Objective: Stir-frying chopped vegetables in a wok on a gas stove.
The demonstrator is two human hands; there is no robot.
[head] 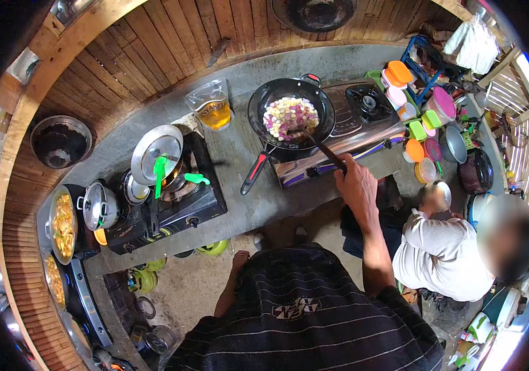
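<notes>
My right hand (358, 185) grips the handle of a dark spatula (327, 150). Its far end sits among chopped pieces, white and purple like shallots and garlic (291, 116), inside a black wok (256, 118). The wok rests on the left burner of a gas stove (292, 169), and its black-and-red handle (255, 171) points toward me. Low beside my body hangs my left hand (241, 258), apart from the counter; its fingers are too small to make out. Left of the wok stands a clear pouch of yellow oil (215, 109) bearing writing.
A second stove (171, 222) at left carries a pan, a metal lid (146, 155) and green-handled utensils. Beyond it are a lidded pot (99, 206) and a pan of cooked food (63, 227). At right, a person in white (445, 259) sits near plastic containers (415, 150). Green gas cylinders (143, 280) stand below.
</notes>
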